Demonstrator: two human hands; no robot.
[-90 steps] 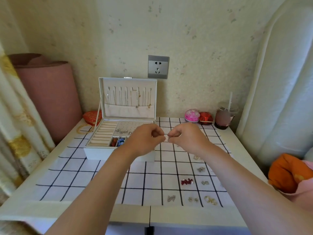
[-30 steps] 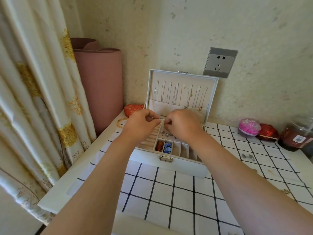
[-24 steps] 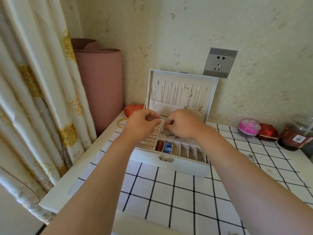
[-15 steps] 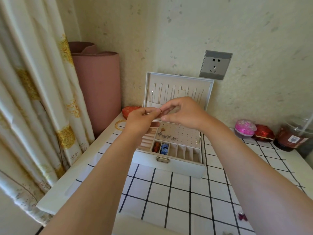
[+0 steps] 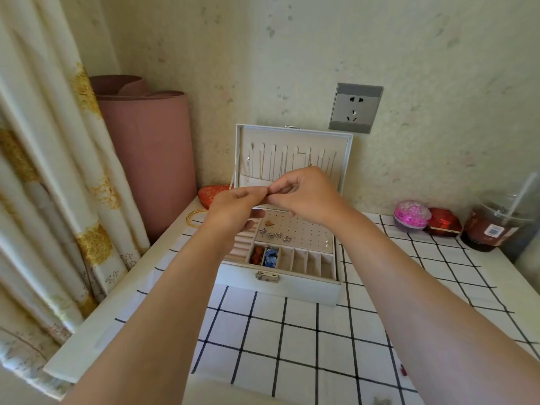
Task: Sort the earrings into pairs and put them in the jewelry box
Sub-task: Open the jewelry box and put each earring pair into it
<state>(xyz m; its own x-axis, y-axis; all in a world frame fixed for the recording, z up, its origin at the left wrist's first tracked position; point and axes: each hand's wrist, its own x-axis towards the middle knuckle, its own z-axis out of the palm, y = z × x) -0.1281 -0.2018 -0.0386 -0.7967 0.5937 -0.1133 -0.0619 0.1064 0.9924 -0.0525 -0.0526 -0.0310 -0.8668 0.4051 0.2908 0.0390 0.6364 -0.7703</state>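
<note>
While hovering above the open jewelry box, the left hand and right hand are pinching fingertips together, likely on an earring too small to see, readying it for the stud panel.

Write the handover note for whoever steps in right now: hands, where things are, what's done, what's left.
Hands: the left hand and right hand meet fingertip to fingertip above the open jewelry box. Whatever they pinch is too small to see.
Done: several silver earrings sit on the box's perforated panel. A red piece and a blue piece lie in its two leftmost front compartments.
Left: seat whatever is pinched. A stray red bit lies on the checked cloth at the right edge, and there are probably more out of view.
</note>
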